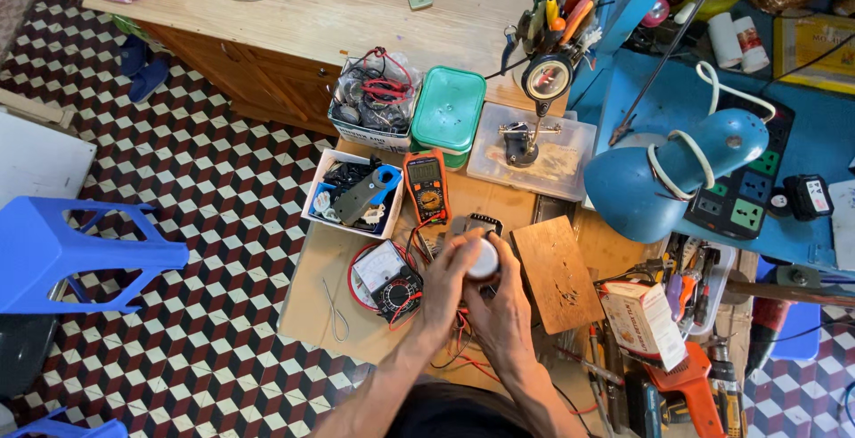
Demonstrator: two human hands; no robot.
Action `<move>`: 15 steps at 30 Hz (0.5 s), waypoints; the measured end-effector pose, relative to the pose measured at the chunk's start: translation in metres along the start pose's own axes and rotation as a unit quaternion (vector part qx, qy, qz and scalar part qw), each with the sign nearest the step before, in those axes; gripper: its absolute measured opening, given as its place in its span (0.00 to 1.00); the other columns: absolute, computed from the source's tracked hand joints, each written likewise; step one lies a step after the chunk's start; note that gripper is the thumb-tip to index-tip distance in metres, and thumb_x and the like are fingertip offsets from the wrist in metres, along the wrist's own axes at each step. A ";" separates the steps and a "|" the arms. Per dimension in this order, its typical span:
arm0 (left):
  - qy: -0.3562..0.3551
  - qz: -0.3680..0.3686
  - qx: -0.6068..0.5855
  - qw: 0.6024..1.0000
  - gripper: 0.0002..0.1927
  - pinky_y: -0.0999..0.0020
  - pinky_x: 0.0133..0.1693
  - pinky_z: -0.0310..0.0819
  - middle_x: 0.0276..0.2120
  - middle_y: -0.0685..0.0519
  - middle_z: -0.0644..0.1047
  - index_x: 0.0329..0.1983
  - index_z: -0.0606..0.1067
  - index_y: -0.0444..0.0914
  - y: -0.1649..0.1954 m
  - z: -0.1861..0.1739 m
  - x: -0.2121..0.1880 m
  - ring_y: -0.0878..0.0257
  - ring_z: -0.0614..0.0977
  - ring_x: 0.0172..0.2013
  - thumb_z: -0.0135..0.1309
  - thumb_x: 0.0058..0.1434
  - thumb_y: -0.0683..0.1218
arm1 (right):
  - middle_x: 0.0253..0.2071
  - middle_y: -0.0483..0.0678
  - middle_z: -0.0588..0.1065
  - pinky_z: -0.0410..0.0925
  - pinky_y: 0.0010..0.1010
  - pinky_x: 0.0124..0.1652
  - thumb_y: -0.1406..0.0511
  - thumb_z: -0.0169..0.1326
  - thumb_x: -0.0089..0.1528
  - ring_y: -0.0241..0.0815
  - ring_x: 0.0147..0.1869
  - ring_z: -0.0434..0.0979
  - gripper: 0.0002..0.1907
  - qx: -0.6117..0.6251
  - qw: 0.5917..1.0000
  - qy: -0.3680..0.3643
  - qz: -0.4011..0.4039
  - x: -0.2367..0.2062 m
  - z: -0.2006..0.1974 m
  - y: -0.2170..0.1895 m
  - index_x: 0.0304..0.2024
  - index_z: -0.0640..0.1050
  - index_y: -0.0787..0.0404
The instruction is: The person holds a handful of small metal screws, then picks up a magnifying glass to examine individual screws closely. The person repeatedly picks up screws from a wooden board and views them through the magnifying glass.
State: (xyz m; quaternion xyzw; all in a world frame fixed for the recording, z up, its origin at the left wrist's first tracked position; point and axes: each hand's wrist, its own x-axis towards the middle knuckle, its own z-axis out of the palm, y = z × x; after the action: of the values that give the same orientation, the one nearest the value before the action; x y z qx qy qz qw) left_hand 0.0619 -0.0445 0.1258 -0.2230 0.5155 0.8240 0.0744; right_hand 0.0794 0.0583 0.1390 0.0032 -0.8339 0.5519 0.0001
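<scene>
Head view: hands around white bulb (both).

A small electronics repair workshop; the table is crowded with a digital multimeter, an analogue meter, a box of wires, a magnifier stand, a blue lamp, a power strip and a drill; patterned tile floor.

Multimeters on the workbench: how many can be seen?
2. An orange digital multimeter lies above the hands, beside the white box. A black analog multimeter lies left of the left hand. Clutter may hide others.
</scene>
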 end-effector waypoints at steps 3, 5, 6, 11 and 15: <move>0.020 -0.037 -0.022 0.999 0.29 0.62 0.45 0.84 0.45 0.48 0.78 0.57 0.73 0.35 0.042 -0.017 0.072 0.57 0.82 0.44 0.59 0.60 0.59 | 0.62 0.58 0.69 0.73 0.34 0.50 0.69 0.63 0.55 0.47 0.57 0.78 0.42 -0.020 0.996 0.005 0.087 -0.006 0.001 0.000 0.69 0.59 0.61; 0.017 0.004 0.034 0.999 0.32 0.63 0.47 0.84 0.48 0.51 0.77 0.58 0.71 0.38 0.073 -0.024 0.129 0.60 0.82 0.47 0.63 0.57 0.58 | 0.60 0.59 0.71 0.70 0.36 0.55 0.70 0.63 0.56 0.49 0.60 0.77 0.40 -0.061 0.996 0.046 0.046 -0.018 -0.007 0.008 0.68 0.62 0.63; -0.002 0.028 0.064 0.998 0.34 0.65 0.49 0.84 0.50 0.51 0.76 0.59 0.69 0.39 0.088 -0.027 0.155 0.61 0.83 0.48 0.65 0.55 0.58 | 0.60 0.60 0.72 0.68 0.37 0.58 0.70 0.62 0.56 0.50 0.61 0.76 0.38 -0.083 0.994 0.068 0.029 -0.026 -0.015 0.014 0.68 0.63 0.64; -0.041 0.043 0.181 0.982 0.34 0.73 0.40 0.78 0.47 0.54 0.79 0.63 0.72 0.40 0.116 -0.021 0.243 0.67 0.80 0.44 0.63 0.58 0.60 | 0.58 0.57 0.75 0.69 0.36 0.58 0.68 0.58 0.60 0.45 0.60 0.78 0.35 -0.124 0.946 0.147 0.260 -0.089 -0.057 0.046 0.69 0.64 0.62; 0.022 0.066 0.261 0.963 0.31 0.69 0.36 0.78 0.42 0.53 0.81 0.61 0.70 0.41 0.116 -0.014 0.263 0.65 0.82 0.38 0.57 0.61 0.63 | 0.55 0.57 0.77 0.71 0.34 0.53 0.66 0.57 0.63 0.43 0.57 0.79 0.31 -0.118 0.869 0.219 0.428 -0.129 -0.073 0.051 0.69 0.66 0.60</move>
State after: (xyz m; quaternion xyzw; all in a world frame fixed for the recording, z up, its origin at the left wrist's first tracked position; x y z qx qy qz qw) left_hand -0.2088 -0.1380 0.0990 -0.1796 0.7276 0.6589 0.0643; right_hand 0.2079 0.1459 0.1201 -0.4745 -0.7913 0.3819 -0.0535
